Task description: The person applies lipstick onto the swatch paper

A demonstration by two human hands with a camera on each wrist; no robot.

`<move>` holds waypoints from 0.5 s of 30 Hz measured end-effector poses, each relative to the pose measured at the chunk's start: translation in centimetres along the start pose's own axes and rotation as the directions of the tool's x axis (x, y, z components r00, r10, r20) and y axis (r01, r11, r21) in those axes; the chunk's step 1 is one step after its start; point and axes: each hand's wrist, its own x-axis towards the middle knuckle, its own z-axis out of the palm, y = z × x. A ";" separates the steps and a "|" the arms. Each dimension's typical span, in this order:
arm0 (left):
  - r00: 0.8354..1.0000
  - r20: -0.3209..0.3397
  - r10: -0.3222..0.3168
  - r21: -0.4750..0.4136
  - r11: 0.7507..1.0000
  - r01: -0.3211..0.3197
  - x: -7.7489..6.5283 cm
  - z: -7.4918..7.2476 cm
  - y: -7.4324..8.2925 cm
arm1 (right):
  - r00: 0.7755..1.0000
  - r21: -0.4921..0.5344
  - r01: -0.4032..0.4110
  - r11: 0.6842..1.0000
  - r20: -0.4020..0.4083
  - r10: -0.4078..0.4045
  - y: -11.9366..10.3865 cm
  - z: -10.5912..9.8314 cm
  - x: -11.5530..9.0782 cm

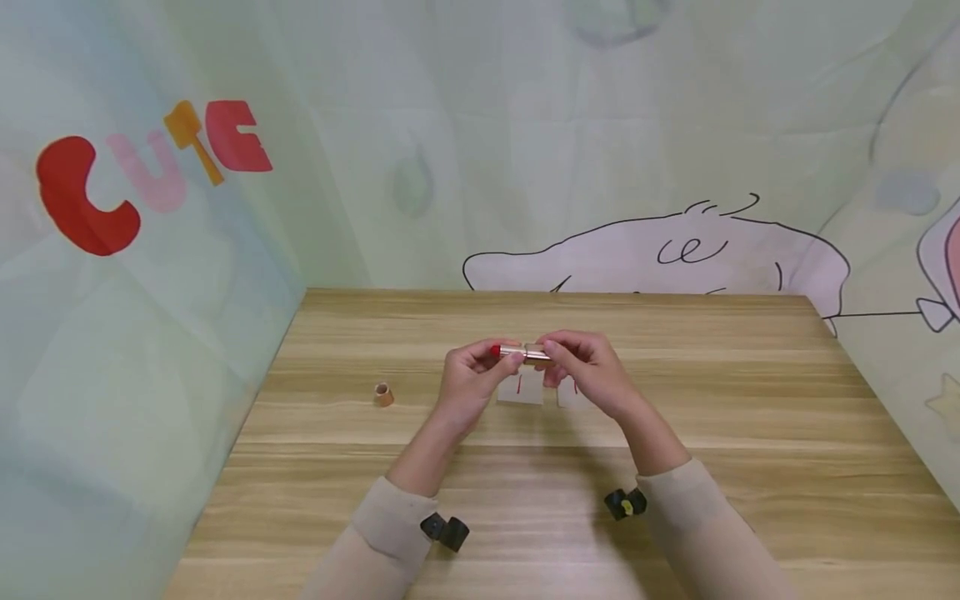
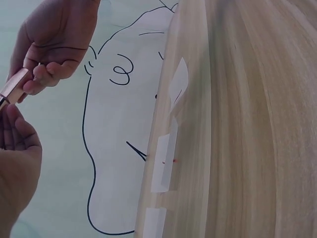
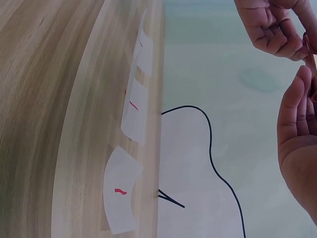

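Both hands hold a lipstick (image 1: 534, 354) above the table, its red tip pointing left. My left hand (image 1: 471, 383) pinches the silvery part near that tip, while the fingers of my right hand (image 1: 597, 372) grip the gold base. In the left wrist view the gold base of the lipstick (image 2: 16, 85) shows between the two hands at the left edge. Beneath the hands lie white paper pieces (image 1: 531, 392) with short red marks. Left of the hands a small gold-brown cap (image 1: 384, 395) stands with its hollow end up.
The wood-grain table (image 1: 315, 483) meets a cloth backdrop (image 1: 375, 167) with a printed cartoon animal at the back, and a "CUTE" print on the left side. In the right wrist view, several marked paper pieces (image 3: 116, 210) lie near the table's far edge.
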 end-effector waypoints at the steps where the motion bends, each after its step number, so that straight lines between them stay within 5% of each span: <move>1: 1.000 -0.001 0.005 0.003 1.000 -0.005 0.1 0.1 0.0 | 1.000 0.004 0.003 1.000 -0.003 -0.003 -0.1 -0.1 0.0; 8: 0.998 -0.029 0.049 0.004 0.999 -0.049 0.6 0.5 -0.2 | 0.999 0.029 0.032 0.999 -0.039 -0.031 -0.3 -0.4 0.1; 15: 0.999 -0.050 0.009 -0.047 0.999 -0.011 0.1 0.3 -0.3 | 0.998 0.031 0.035 0.999 -0.050 -0.033 0.1 0.0 -0.3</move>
